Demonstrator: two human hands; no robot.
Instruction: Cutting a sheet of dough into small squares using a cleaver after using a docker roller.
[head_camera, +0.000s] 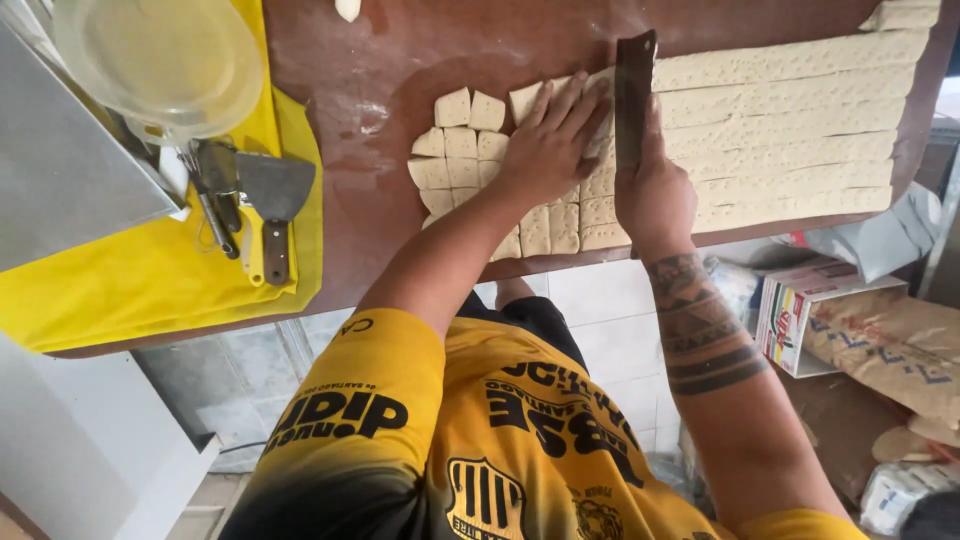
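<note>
**Spotter:** Closest to the lens is the yellow-and-black jersey (500, 440), then both forearms going out over the bench (340, 215). What's far left?

**Operator:** I've got a clear plastic bowl (160, 60) upturned over a yellow cloth (130, 280), with a wood-handled scraper (273, 200) lying beside it. Moving right, cut dough squares (455, 150) sit in loose rows, touching one another.

**Spotter:** And the hands?

**Operator:** My left hand (550, 145) lies flat, fingers spread, pressing the cut pieces, holding nothing. My right hand (655, 195) has its grip closed around the dark cleaver (634, 95), blade standing upright in the dough sheet (790, 125), which runs in scored, dimpled strips to the bench's right end.

**Spotter:** Advice for this cut?

**Operator:** I'd judge it best to keep the blade square to the strips, press straight down, and hold those left fingertips back from the edge. They're just beside it.
</note>
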